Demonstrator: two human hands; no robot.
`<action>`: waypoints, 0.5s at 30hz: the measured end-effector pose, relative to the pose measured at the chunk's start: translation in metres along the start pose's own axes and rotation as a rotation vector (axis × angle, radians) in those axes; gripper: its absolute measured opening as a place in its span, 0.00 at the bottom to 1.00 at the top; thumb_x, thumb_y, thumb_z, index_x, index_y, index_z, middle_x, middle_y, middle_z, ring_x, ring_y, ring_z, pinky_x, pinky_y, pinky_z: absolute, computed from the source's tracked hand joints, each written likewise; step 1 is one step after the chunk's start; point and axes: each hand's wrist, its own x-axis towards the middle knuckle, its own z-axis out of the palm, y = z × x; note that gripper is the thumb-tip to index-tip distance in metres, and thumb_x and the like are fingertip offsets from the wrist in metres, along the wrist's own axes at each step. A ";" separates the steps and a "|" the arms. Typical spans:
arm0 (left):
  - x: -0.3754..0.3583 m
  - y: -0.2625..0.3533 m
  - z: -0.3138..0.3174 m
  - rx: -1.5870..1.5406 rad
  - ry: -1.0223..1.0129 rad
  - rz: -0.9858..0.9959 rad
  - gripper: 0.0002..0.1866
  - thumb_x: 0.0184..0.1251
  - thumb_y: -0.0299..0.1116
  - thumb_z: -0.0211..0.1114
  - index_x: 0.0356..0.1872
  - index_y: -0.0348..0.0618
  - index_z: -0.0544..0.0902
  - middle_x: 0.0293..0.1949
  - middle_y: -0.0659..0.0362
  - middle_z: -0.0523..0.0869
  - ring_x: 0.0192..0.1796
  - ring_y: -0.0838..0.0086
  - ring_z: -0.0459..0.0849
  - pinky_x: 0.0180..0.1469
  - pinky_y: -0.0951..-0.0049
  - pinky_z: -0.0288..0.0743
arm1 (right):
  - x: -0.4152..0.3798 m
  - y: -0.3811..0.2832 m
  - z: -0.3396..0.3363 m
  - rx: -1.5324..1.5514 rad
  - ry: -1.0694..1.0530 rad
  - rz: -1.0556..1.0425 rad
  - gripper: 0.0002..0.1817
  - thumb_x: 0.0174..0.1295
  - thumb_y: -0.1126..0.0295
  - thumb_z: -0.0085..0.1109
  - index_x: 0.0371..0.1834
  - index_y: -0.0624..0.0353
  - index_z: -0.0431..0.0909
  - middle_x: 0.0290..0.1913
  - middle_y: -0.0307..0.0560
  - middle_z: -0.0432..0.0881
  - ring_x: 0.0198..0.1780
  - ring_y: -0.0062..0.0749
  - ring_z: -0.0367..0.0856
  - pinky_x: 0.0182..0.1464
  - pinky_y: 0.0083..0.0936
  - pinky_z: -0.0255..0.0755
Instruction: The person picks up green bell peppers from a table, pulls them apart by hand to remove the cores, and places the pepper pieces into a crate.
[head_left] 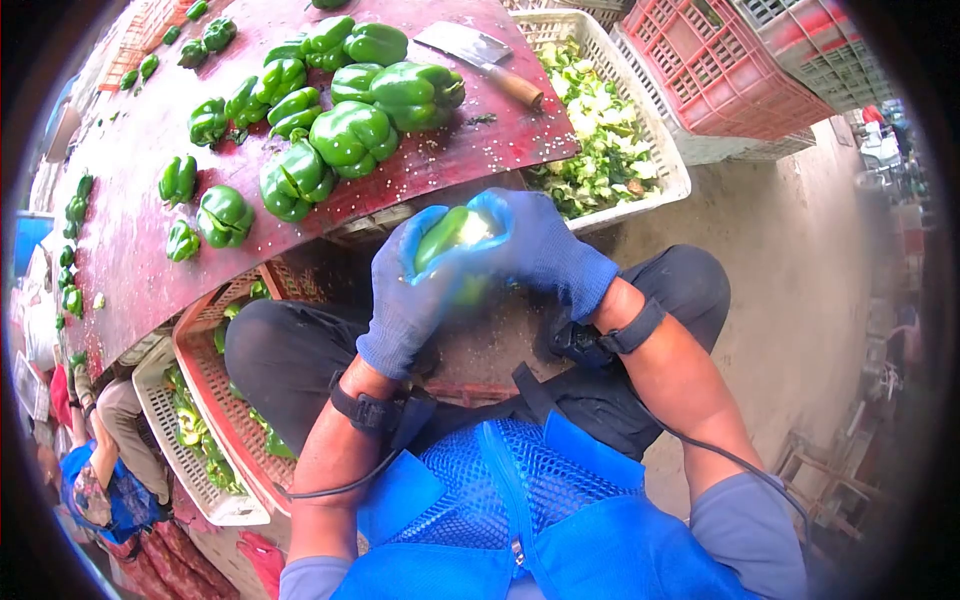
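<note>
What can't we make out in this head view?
- Glossy green bell pepper, head view: partly covered by blue-gloved left hand and blue-gloved right hand; lower part blurred.
- Contents of orange-red plastic crate, head view: partly hidden behind black-trousered left knee.
- Topmost green pepper, head view: cut off by top edge.

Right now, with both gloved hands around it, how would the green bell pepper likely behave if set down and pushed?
The green bell pepper would probably roll or wobble, since its visible side is rounded. Its glossy skin suggests it could be slippery, though the blue gloves may add some grip.
</note>
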 end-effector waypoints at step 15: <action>0.006 0.008 0.007 0.048 0.048 -0.036 0.23 0.59 0.31 0.66 0.56 0.32 0.79 0.51 0.53 0.85 0.52 0.72 0.82 0.59 0.71 0.74 | -0.006 0.007 0.015 -0.032 0.243 -0.046 0.24 0.47 0.56 0.75 0.41 0.60 0.79 0.36 0.55 0.84 0.38 0.45 0.85 0.42 0.35 0.77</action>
